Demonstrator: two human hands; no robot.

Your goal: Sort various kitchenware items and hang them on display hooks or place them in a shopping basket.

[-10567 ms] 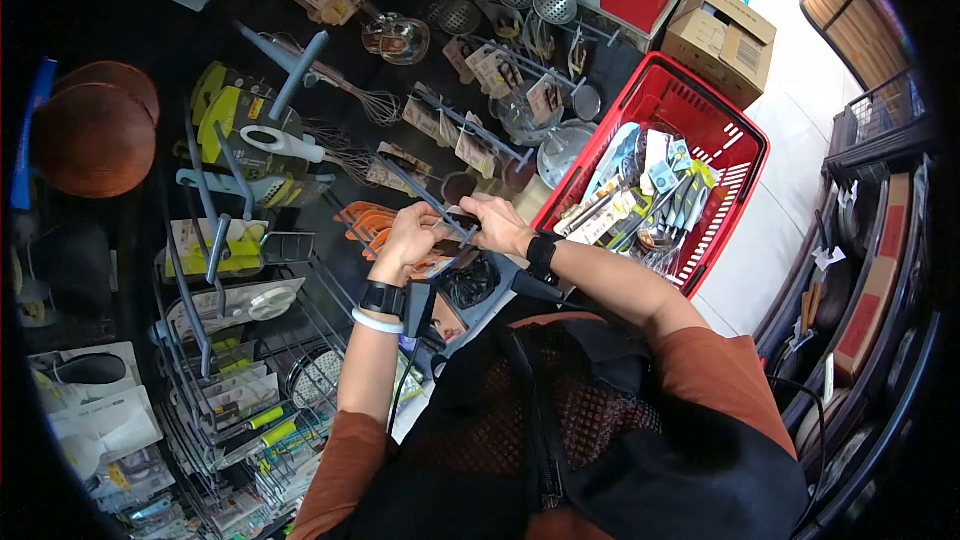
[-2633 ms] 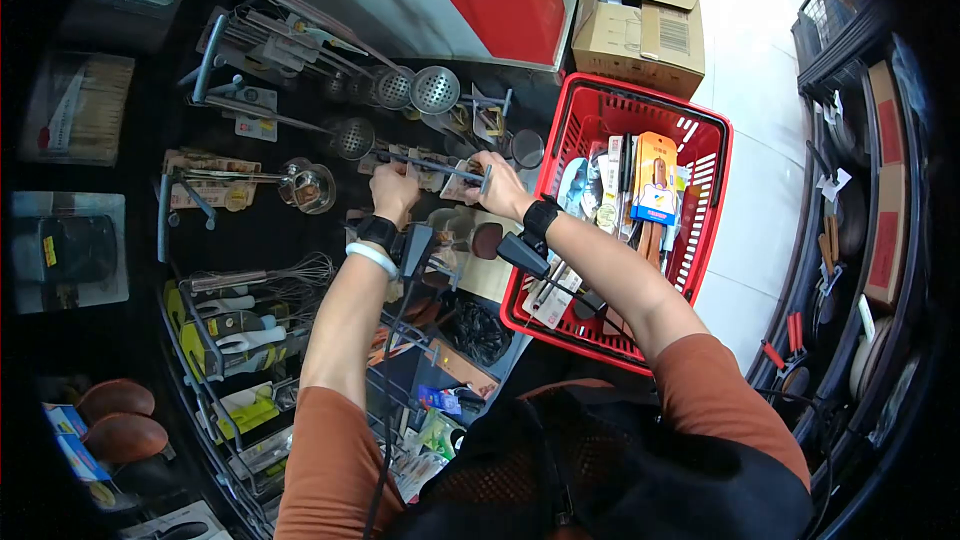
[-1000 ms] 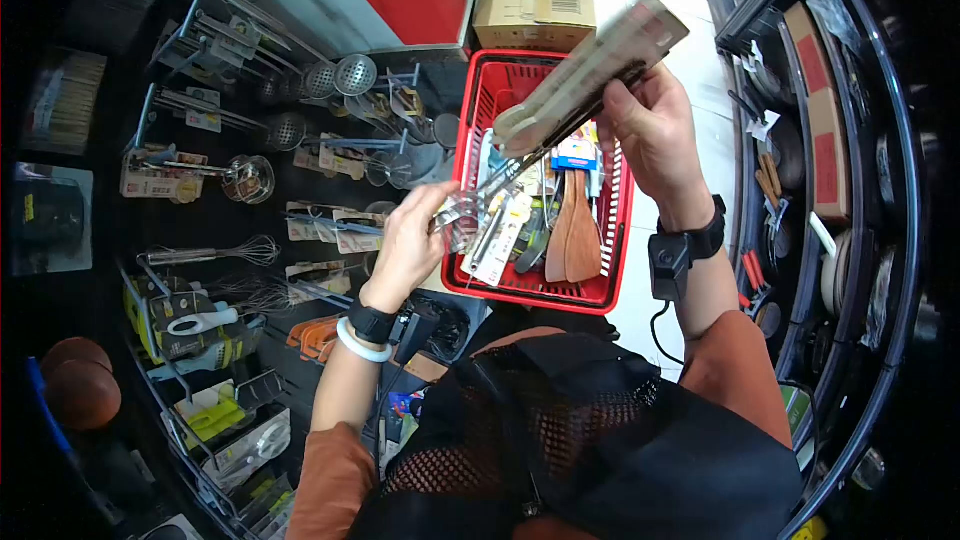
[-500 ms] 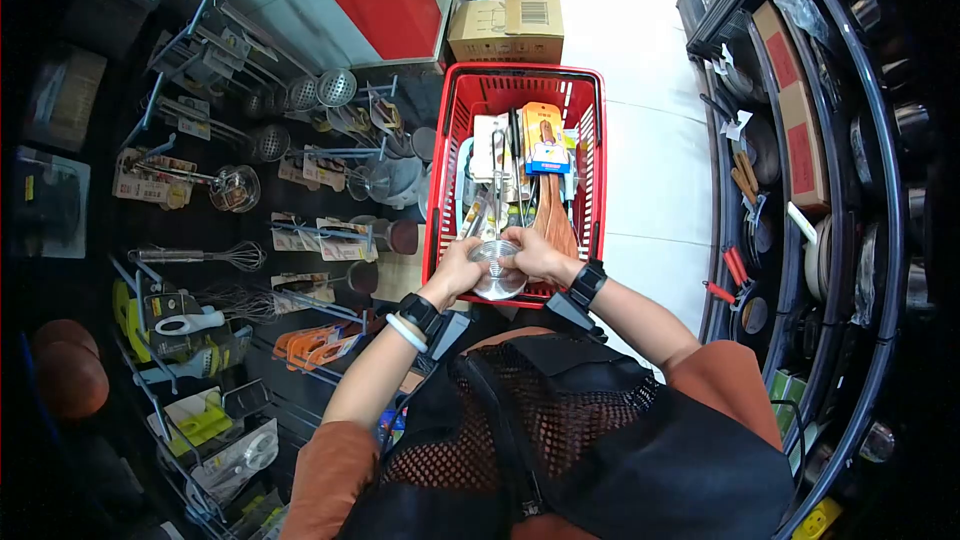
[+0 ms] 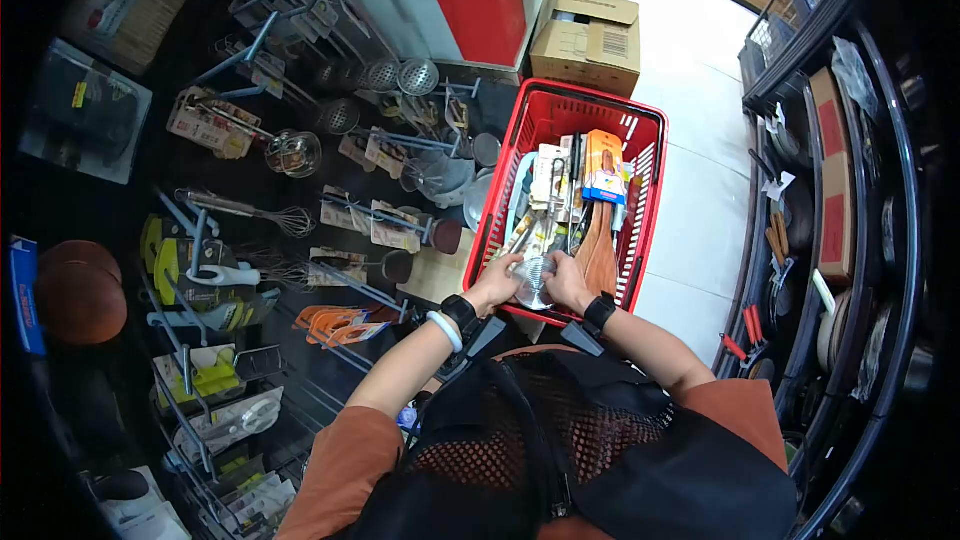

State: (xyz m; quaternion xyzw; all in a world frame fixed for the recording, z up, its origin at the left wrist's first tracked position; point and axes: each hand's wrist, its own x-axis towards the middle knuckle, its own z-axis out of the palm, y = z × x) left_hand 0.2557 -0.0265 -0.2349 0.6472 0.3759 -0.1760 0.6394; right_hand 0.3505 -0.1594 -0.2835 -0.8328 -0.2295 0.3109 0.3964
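My left hand [image 5: 497, 283] and my right hand [image 5: 570, 285] meet over the near end of a red shopping basket [image 5: 652, 202]. Between them they grip the two sides of a shiny, round coiled-wire metal utensil [image 5: 535, 282], whose exact kind I cannot make out. Fingers of both hands are closed on its edges. Just beyond lie brown wooden spatulas [image 5: 600, 255] with an orange and blue card [image 5: 604, 168]. Other packaged kitchen tools [image 5: 548, 180] fill the basket beside them, partly hidden by one another.
On the left, a dark rack holds whisks [image 5: 285, 220], skimmers [image 5: 418, 77] and orange-packed items [image 5: 335, 325] on blue hooks. A cardboard box [image 5: 590, 45] stands past the basket. Shelves with pans [image 5: 835, 335] line the right, beyond a white tiled floor [image 5: 690, 210].
My view has turned, so the basket and both hands appear farther right. Both hands keep hold of the coiled-wire utensil, which now looks tilted more on edge.
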